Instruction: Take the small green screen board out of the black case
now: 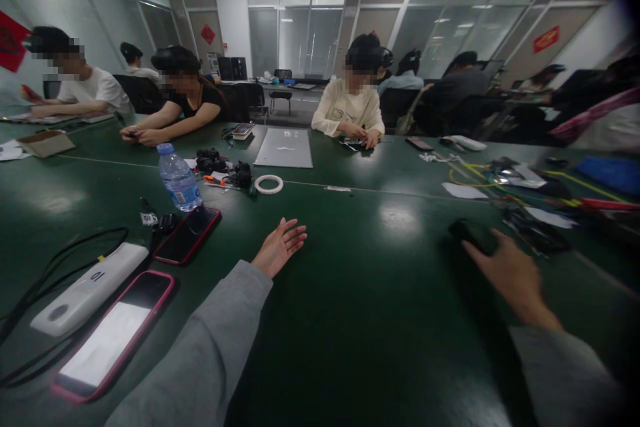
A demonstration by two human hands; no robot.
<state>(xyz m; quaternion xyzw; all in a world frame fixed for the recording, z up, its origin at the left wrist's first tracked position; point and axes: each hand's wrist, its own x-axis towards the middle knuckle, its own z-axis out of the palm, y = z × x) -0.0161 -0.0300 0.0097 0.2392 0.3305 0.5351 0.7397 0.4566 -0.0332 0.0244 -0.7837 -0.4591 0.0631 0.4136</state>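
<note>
My left hand (pixel 281 247) rests above the green table with its palm turned up and sideways. Its fingers are stretched out and hold nothing. On the right, my right hand (pixel 510 273) has its thumb and fingers around a small black object (pixel 473 233), held at or just over the tabletop. Motion blur hides what kind of object it is. Left of my left hand lie a black phone with a red edge (pixel 189 235) and a pink-cased phone with a lit screen (pixel 114 337).
A white device marked 10 (pixel 93 287) with black cables lies at left, near a water bottle (pixel 179 177). Farther off are a tape roll (pixel 269 184), a silver laptop (pixel 284 148) and tangled wires (pixel 500 177). Several people sit around the green table (pixel 350 293).
</note>
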